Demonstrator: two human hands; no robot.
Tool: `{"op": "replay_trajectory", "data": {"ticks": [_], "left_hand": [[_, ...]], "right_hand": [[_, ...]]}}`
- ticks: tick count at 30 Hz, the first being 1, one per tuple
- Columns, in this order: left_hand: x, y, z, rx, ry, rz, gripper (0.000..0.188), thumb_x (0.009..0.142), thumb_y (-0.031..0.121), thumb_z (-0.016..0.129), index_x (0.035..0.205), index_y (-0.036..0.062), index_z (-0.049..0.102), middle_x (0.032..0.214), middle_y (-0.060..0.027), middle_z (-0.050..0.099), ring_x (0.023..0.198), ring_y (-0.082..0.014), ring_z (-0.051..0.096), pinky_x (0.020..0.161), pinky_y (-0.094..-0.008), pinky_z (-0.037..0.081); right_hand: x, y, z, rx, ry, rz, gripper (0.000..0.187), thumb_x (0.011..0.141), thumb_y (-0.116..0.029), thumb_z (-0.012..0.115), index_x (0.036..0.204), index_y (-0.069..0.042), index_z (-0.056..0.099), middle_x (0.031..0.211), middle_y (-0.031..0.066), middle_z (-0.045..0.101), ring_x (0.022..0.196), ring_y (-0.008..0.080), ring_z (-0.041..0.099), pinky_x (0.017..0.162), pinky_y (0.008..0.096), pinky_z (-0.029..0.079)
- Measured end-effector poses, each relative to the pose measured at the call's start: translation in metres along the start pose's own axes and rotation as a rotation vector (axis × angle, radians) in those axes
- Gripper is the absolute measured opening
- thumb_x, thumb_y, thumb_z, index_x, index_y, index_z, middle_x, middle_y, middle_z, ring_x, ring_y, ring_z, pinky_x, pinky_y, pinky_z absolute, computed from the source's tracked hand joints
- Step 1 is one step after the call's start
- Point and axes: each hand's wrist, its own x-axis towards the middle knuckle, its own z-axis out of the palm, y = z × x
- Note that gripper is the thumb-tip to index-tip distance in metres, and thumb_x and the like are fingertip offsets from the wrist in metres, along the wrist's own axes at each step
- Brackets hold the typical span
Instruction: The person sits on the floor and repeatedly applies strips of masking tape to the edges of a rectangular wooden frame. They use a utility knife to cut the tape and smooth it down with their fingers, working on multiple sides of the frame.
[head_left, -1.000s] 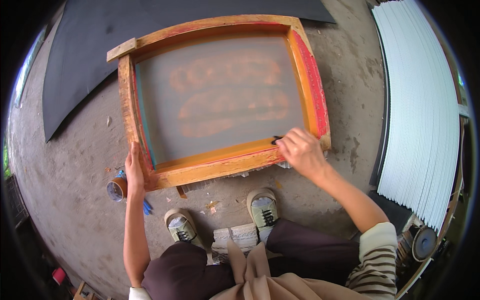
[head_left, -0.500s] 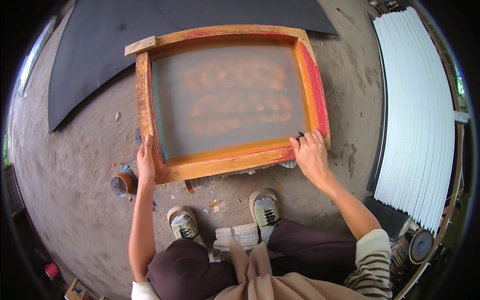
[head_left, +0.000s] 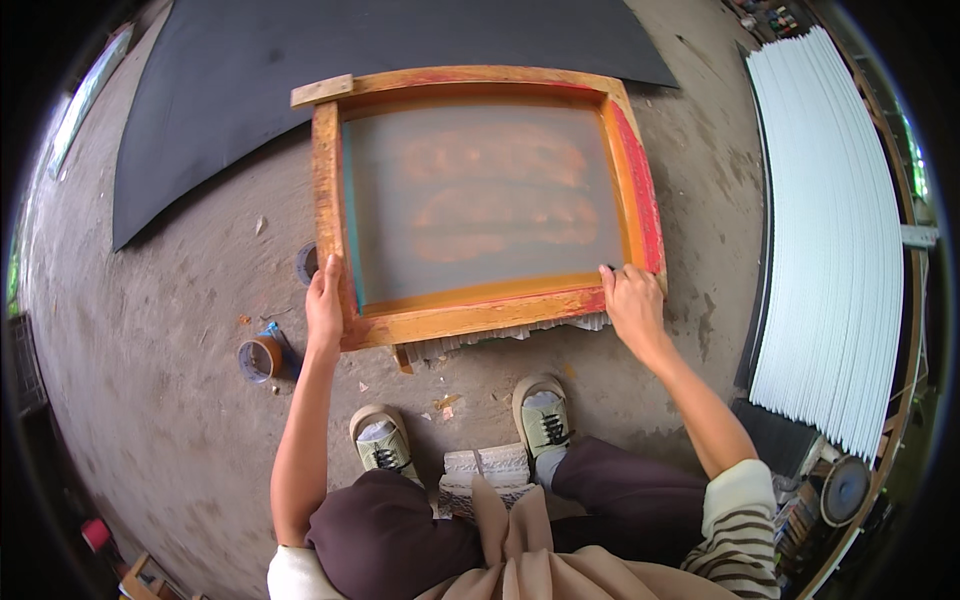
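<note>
Between my two hands is a wooden screen-printing frame (head_left: 440, 324), with grey mesh (head_left: 480, 268) stretched across it and orange blotches on the mesh. Red stains run down its right bar. My left hand (head_left: 325, 305) is closed on the left bar, close to the near corner. At the near right corner my right hand (head_left: 634, 300) wraps over the bar. A small dark bit shows by its thumb, too small to name. Beneath the near bar, the crinkled edge of a pale stack (head_left: 510, 335) peeks out; the frame hides the rest.
A large black sheet (head_left: 220, 110) lies on the concrete floor beyond the frame. On the right stands a long stack of pale blue-white sheets (head_left: 825, 250). Tape rolls (head_left: 258, 360) sit at the left. My shoes (head_left: 545, 415) are near the frame, and a round fan-like object (head_left: 845, 490) is at lower right.
The frame sits farther right in view and looks slightly smaller, with both hands still on it. More of a tape roll shows by its left bar. The whole view has shifted slightly too.
</note>
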Motion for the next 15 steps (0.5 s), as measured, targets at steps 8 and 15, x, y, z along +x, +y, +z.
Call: {"op": "replay_trajectory", "data": {"ticks": [8,15], "left_hand": [[0.011,-0.015,-0.004,0.052,0.034,0.033,0.058,0.090,0.053,0.051,0.104,-0.0021,0.061,0.088,-0.0063,0.062,0.080,-0.0130,0.054,0.073,-0.0283,0.044],[0.014,-0.017,-0.006,0.050,0.019,0.000,0.060,0.089,0.054,0.052,0.102,-0.0039,0.060,0.090,-0.0147,0.063,0.086,-0.0189,0.058,0.078,-0.0315,0.045]], "right_hand": [[0.008,-0.189,0.018,0.387,0.092,-0.200,0.035,0.091,-0.027,0.053,0.070,-0.001,0.064,0.073,0.0111,0.057,0.074,0.0261,0.056,0.067,0.0386,0.047],[0.018,-0.271,0.024,0.585,0.085,-0.229,0.015,0.085,-0.013,0.057,0.078,0.000,0.057,0.080,0.0129,0.054,0.080,0.0293,0.053,0.075,0.0403,0.044]]}}
